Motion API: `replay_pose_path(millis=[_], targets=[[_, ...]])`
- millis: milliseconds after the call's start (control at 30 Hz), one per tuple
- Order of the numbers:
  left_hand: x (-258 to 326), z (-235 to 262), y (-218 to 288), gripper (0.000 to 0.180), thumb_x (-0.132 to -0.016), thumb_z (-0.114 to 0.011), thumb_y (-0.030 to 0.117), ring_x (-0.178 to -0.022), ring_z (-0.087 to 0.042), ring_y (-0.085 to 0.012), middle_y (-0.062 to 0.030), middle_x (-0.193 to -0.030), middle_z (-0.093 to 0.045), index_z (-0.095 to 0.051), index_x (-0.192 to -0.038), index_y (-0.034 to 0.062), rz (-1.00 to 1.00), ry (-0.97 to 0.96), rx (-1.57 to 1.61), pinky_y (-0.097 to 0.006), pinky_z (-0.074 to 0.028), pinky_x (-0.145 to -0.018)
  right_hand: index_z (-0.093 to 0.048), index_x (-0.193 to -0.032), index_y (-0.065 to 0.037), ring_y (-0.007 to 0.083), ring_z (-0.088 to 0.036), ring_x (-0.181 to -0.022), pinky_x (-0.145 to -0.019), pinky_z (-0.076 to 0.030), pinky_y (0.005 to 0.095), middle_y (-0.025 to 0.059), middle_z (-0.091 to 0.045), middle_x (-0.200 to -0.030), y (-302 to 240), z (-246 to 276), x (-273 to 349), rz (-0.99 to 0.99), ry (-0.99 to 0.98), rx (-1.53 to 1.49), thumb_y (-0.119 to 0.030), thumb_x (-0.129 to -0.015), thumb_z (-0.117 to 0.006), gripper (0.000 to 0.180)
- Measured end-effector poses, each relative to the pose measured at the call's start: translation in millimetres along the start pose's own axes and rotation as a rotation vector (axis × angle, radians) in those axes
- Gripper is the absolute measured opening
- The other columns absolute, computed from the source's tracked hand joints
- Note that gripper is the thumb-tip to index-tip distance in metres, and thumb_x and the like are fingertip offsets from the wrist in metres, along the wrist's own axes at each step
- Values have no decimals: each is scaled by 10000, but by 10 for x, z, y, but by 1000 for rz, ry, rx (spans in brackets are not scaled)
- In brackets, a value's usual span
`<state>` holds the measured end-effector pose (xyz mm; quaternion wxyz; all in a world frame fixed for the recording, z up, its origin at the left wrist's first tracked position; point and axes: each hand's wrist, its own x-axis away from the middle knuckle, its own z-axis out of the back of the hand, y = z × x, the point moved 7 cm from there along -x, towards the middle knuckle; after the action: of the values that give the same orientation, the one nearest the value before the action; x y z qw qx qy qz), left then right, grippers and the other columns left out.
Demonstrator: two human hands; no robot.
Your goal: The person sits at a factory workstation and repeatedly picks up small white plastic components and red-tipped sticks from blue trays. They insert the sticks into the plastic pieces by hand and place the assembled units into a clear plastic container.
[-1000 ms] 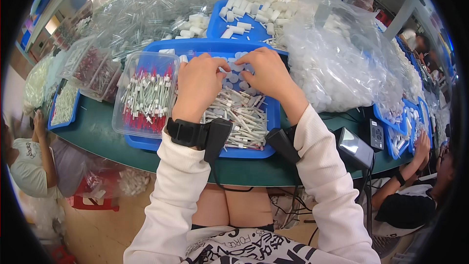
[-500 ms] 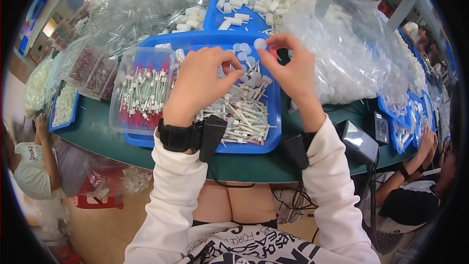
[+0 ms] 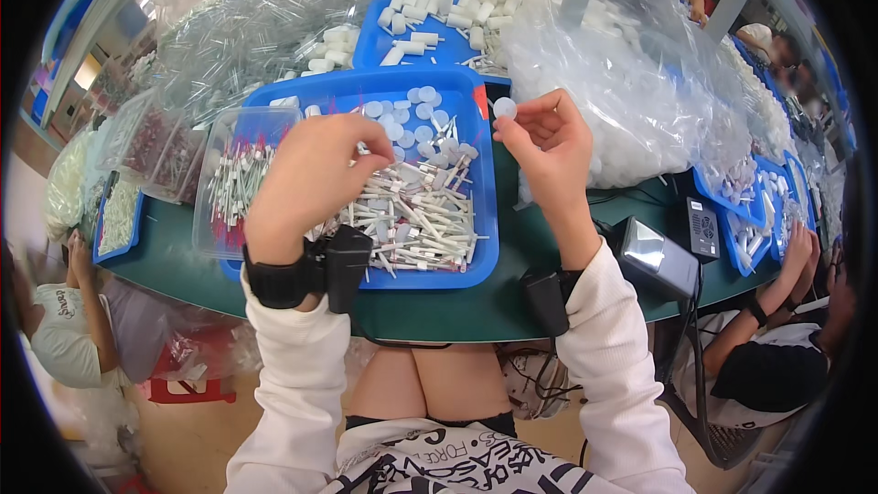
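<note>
My right hand (image 3: 549, 148) is raised over the right edge of the blue tray (image 3: 485, 220), pinching a round translucent white disc (image 3: 505, 108) between thumb and fingers. My left hand (image 3: 315, 169) hovers above the tray's middle, palm down. Its thumb and forefinger are brought together; whatever may be between them is hidden. Under it lies a heap of thin white sticks (image 3: 416, 220) with small collars. Several loose discs (image 3: 423, 111) like the held one are scattered at the tray's far right part. A clear plastic box (image 3: 208, 220) of white-and-red sticks sits at the tray's left, partly behind my left hand.
Behind stands another blue tray (image 3: 370, 37) with white cylinders. A large clear bag (image 3: 631, 119) of white pieces bulges at the right. Clear tubes (image 3: 247, 27) pile up at the back left. A black-and-silver device (image 3: 660, 256) rests near the table's right edge. Co-workers sit on both sides.
My right hand has drawn away to the right and nearer me, still pinching the disc. My left hand has shifted left and nearer. The whole view has shifted slightly.
</note>
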<state>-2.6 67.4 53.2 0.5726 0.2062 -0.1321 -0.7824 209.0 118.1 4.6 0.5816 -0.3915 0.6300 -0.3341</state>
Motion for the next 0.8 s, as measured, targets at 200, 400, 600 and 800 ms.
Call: replay_pose_path(millis=[200, 400, 600, 800], targets=[[70, -147, -125, 136, -685, -712, 102, -721, -633, -255, -113, -776, -672, -709, -805, 36, 46, -95, -96, -351, -487, -674, -516, -815, -32, 81, -592, -650, -615, -486, 219, 43, -625, -735, 14, -37, 12, -24, -51, -30, -92, -773, -712, 210], [18, -272, -136, 168, -665, -719, 120, -765, -625, -306, -127, -816, -652, -712, -817, 49, -27, -30, -252, -387, -486, -717, -514, -814, -30, 84, -587, -640, -599, -483, 216, 40, -614, -722, -1, -28, 1, 2, -55, -35, -94, -771, -708, 209], [-41, -111, -46, 101, -734, -672, 65, -734, -648, -260, -134, -826, -661, -661, -819, 12, -19, 56, -146, -339, -493, -691, -546, -817, -15, 82, -603, -667, -601, -485, 215, 57, -637, -752, 25, 7, -5, 8, -51, -34, -93, -781, -706, 182], [-163, -19, 67, 274, -916, -492, 12, -728, -666, -178, -136, -822, -658, -503, -1182, -49, 19, 300, 547, -266, -502, -692, -589, -917, 22, 101, -634, -716, -644, -508, 221, 83, -663, -824, -34, 16, -10, -99, -53, -193, -78, -813, -703, 183]])
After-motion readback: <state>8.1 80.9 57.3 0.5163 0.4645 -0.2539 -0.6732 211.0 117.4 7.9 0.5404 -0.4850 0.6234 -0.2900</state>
